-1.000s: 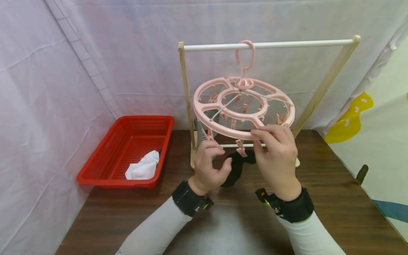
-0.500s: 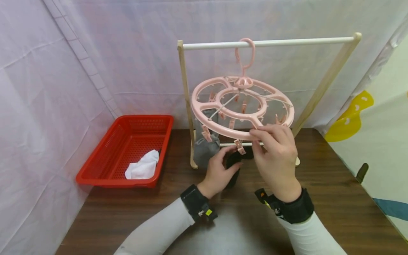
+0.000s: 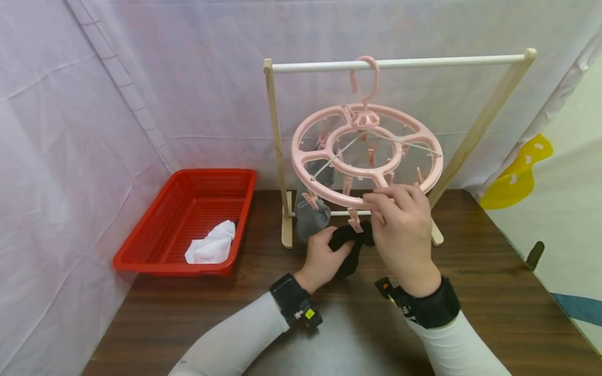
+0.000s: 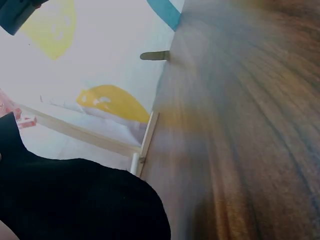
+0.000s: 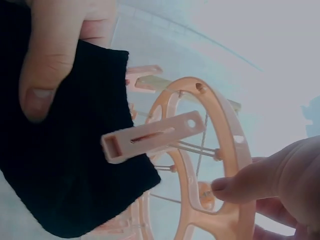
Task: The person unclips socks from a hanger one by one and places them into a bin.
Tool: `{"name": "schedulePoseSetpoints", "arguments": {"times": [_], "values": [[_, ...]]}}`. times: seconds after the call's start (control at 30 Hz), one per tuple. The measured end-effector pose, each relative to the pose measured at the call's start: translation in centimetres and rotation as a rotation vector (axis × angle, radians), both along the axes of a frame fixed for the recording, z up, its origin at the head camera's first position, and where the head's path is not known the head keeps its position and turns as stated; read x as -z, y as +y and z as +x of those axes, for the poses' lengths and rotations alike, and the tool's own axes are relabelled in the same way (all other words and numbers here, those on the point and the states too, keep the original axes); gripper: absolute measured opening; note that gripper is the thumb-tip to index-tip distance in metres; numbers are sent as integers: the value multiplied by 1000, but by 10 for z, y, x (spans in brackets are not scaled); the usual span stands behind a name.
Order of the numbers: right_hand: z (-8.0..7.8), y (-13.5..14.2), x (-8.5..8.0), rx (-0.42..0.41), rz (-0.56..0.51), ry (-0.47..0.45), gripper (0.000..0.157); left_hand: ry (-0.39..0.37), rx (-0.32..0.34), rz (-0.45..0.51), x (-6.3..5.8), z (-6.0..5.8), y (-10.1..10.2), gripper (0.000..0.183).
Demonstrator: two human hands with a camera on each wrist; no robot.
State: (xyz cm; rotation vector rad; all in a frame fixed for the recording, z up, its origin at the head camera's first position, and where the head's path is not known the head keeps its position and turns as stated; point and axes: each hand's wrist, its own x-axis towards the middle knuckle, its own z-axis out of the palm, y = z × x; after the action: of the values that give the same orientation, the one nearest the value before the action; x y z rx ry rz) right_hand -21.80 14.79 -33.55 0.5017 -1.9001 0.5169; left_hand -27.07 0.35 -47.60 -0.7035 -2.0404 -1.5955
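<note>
A pink round clip hanger (image 3: 301,156) hangs by its hook from the white bar of a small rack. My right hand (image 3: 402,232) grips the front of its rim, thumb pressed on it in the right wrist view. My left hand (image 3: 324,258) pinches a black sock (image 5: 80,160) below the rim, thumb on the near side. A pink clothespin (image 5: 152,137) on the hanger lies across the sock's edge; whether it bites the cloth I cannot tell. A grey sock (image 3: 312,219) hangs at the hanger's left, near another clothespin (image 3: 310,199).
A red basket (image 3: 141,230) stands at the left with a white cloth (image 3: 211,245) in it. The rack's wooden posts (image 3: 278,146) rise on both sides of the hanger from the brown table (image 3: 489,292). A white curtain hangs behind.
My left hand has moved right from beside the left clothespin and taken hold of the black sock. The hanger has swung slightly to the right, with my right hand still on its rim.
</note>
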Motion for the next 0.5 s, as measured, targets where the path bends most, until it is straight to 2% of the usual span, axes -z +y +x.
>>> {"name": "schedulePoseSetpoints", "arguments": {"times": [0.2, 0.23, 0.43, 0.5], "values": [[-4, 1, 3, 28, 38, -50, 28, -65, -2, -17, 9, -3, 1, 9], [-5, 1, 4, 32, 44, -53, 29, -74, -5, -15, 6, 0, 1, 9], [-8, 2, 7, 51, 69, -69, 28, -122, 0, -21, 7, 0, 0, 11], [-7, 2, 7, 60, 85, -89, 26, -128, -3, -33, 11, -3, 0, 12]]}}
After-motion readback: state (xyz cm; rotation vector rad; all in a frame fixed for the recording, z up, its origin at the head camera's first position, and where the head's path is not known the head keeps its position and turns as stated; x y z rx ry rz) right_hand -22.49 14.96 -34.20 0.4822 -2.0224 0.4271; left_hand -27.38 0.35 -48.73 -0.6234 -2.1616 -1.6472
